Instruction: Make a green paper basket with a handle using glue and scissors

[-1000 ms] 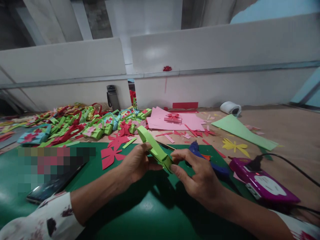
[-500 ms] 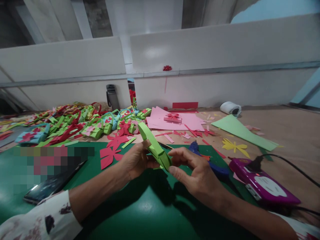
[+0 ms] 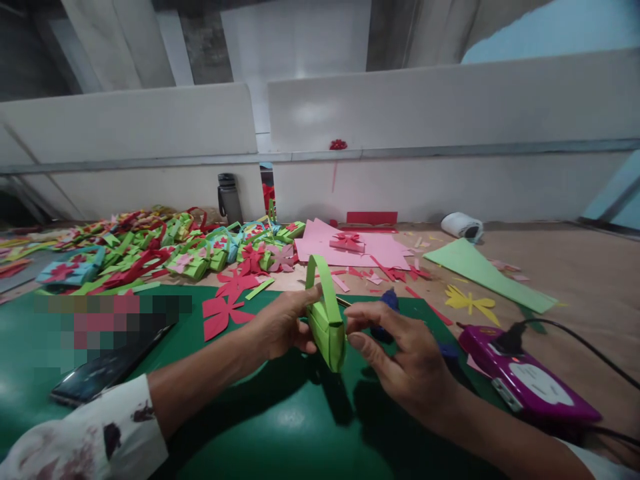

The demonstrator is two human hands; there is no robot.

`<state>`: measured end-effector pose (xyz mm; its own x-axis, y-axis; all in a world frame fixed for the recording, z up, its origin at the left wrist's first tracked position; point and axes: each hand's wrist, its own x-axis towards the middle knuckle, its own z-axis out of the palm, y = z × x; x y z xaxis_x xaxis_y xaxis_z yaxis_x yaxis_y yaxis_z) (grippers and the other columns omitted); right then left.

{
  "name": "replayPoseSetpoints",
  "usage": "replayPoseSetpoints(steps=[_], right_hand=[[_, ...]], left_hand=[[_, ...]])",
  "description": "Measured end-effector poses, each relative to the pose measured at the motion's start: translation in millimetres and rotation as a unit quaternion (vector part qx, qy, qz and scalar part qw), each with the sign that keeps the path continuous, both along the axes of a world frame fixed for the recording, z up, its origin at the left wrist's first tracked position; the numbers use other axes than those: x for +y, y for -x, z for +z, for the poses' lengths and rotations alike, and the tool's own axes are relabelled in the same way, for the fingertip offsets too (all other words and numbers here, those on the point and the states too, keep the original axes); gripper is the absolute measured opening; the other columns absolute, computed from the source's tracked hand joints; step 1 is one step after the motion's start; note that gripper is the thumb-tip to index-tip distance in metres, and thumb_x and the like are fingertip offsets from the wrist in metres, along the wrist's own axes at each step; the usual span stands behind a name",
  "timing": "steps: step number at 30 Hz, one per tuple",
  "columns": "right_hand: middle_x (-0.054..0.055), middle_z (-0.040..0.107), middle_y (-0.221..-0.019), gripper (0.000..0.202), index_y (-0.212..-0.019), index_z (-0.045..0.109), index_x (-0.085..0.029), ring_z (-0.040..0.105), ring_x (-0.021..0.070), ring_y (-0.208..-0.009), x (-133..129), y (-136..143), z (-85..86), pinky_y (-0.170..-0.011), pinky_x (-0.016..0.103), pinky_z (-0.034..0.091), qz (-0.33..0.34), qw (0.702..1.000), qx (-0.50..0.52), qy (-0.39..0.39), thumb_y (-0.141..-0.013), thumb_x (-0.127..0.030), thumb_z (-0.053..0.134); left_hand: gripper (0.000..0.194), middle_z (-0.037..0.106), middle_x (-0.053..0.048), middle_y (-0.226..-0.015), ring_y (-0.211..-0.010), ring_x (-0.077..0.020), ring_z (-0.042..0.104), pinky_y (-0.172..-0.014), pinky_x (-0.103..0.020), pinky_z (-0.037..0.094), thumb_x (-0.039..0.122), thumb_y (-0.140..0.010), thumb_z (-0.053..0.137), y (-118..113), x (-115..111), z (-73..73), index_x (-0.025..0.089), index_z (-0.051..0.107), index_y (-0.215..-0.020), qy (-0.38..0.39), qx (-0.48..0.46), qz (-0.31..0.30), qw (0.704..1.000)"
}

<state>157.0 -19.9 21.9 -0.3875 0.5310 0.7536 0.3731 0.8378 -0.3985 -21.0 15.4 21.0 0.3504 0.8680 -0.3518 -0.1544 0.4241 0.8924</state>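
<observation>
A small light-green paper basket (image 3: 326, 333) with a looped strip handle is held upright above the green mat (image 3: 280, 427). My left hand (image 3: 287, 323) is closed on its left side, the thumb at the foot of the handle and the fingers behind and below. At the basket's right edge, my right hand (image 3: 400, 347) has curled fingers, with thumb and forefinger tips slightly apart. These tips are beside the paper; whether they touch it I cannot tell. Behind the right hand, a blue glue gun (image 3: 385, 313) is partly hidden.
Red paper flower cutouts (image 3: 225, 317) and a phone (image 3: 113, 360) lie left. Finished paper baskets (image 3: 190, 263) pile up behind, near a bottle (image 3: 229, 198). Pink sheets (image 3: 320, 243), a yellow cutout (image 3: 470, 300), a green sheet (image 3: 487, 273) and a purple power strip (image 3: 530, 377) with cords lie beyond and right.
The paper basket has turned from a leftward tilt to upright, its handle now on top and more of its side showing. My right fingertips have come slightly off its edge.
</observation>
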Motion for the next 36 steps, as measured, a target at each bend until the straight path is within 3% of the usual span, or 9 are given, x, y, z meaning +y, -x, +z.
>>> replayPoseSetpoints(steps=[4,7,12,21,27,36], right_hand=[[-0.001,0.065,-0.076,0.027,-0.112,0.052,-0.022,0.062,0.0113,-0.063,1,-5,-0.1,-0.058,0.021,0.049,0.043,0.998,-0.045,-0.004,-0.087,-0.014,0.049],[-0.001,0.064,-0.074,0.023,-0.107,0.052,-0.023,0.061,0.0118,-0.062,1,-8,0.3,-0.061,0.022,0.048,0.032,0.996,-0.071,-0.045,-0.085,-0.016,0.052],[-0.002,0.063,-0.071,0.012,-0.093,0.053,-0.022,0.06,0.0107,-0.061,2,-4,0.2,-0.059,0.02,0.046,0.012,0.995,-0.068,-0.066,-0.084,-0.014,0.053],[0.001,0.063,-0.067,0.012,-0.084,0.056,-0.02,0.06,0.0127,-0.06,2,0,-4.8,-0.057,0.023,0.047,0.017,0.995,-0.085,-0.053,-0.084,-0.01,0.049],[0.003,0.066,-0.069,0.01,-0.084,0.058,-0.019,0.062,0.0139,-0.06,3,0,-7.9,-0.056,0.024,0.047,-0.026,0.994,-0.086,-0.068,-0.083,-0.011,0.052],[0.003,0.068,-0.071,0.012,-0.088,0.06,-0.018,0.064,0.0142,-0.062,3,1,-8.5,-0.059,0.025,0.049,-0.027,0.994,-0.076,-0.071,-0.083,-0.01,0.053]], left_hand=[[0.036,0.056,-0.001,-0.059,-0.039,-0.0106,0.05,-0.034,-0.02,0.038,0.049,-0.075,0.057,-1,5,-3.5,0.014,0.062,-0.08,0.013,0.034,-0.043,0.998],[0.037,0.057,-0.001,-0.056,-0.038,-0.0113,0.05,-0.032,-0.019,0.034,0.051,-0.072,0.059,-1,11,-6.9,0.015,0.062,-0.075,0.004,0.057,-0.056,0.997],[0.04,0.057,0.0,-0.055,-0.036,-0.0113,0.05,-0.032,-0.02,0.035,0.055,-0.071,0.058,-1,18,-10.9,0.015,0.06,-0.069,-0.042,0.097,-0.039,0.994],[0.046,0.059,-0.001,-0.052,-0.034,-0.0119,0.05,-0.032,-0.02,0.037,0.061,-0.07,0.058,0,19,-11.7,0.015,0.059,-0.07,-0.093,0.152,-0.015,0.984],[0.049,0.06,-0.002,-0.051,-0.035,-0.0133,0.052,-0.032,-0.021,0.039,0.064,-0.068,0.058,1,22,-13.5,0.015,0.057,-0.069,-0.103,0.17,-0.002,0.98],[0.048,0.06,-0.002,-0.052,-0.036,-0.0127,0.052,-0.032,-0.021,0.04,0.063,-0.07,0.057,3,22,-12.7,0.015,0.056,-0.071,-0.126,0.172,-0.002,0.977]])
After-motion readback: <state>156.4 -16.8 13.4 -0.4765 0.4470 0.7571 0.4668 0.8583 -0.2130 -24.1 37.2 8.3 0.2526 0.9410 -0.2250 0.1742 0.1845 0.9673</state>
